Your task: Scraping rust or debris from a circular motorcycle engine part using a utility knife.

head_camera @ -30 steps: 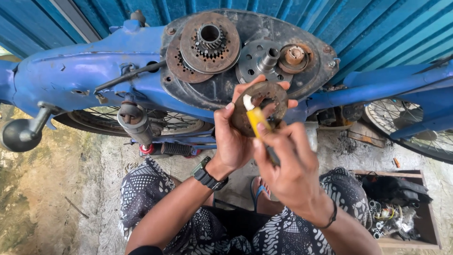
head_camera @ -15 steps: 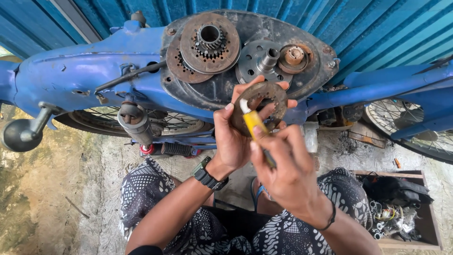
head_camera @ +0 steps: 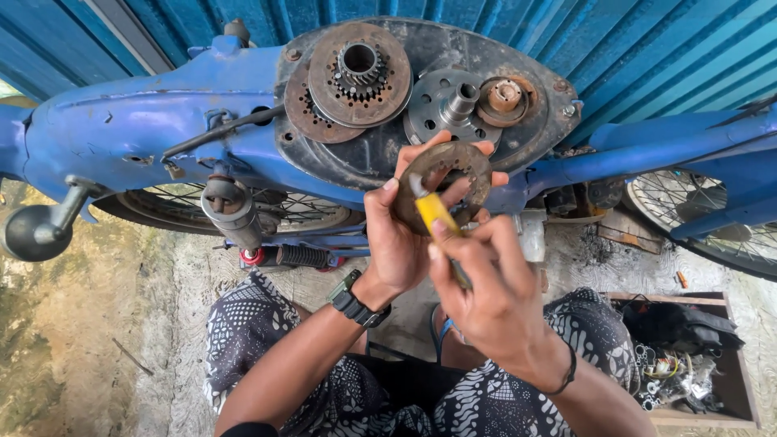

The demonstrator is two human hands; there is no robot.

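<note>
**Rusty disc held up for work with a yellow-handled tool**

The left hand (head_camera: 401,243) grips a round rusty metal disc (head_camera: 453,174) by its edge, fingers curled behind it and thumb on the near face, holding it up just in front of the open engine case (head_camera: 364,162) of a blue motorbike (head_camera: 146,121) lying on its side. The right hand (head_camera: 486,291) is closed around a yellow-handled tool (head_camera: 435,214), its tip set against the disc's face near the central opening. The step in hand looks like scraping or prying at the disc off the machine. The next move seems to call for a firm left grip so the disc does not twist, and small, controlled pressure on the tool tip, which sits close to the left thumb. On the case a toothed sprocket assembly (head_camera: 356,73) and a bare shaft (head_camera: 463,97) sit exposed. A wooden box of parts (head_camera: 688,356) lies to the right on the ground
</note>
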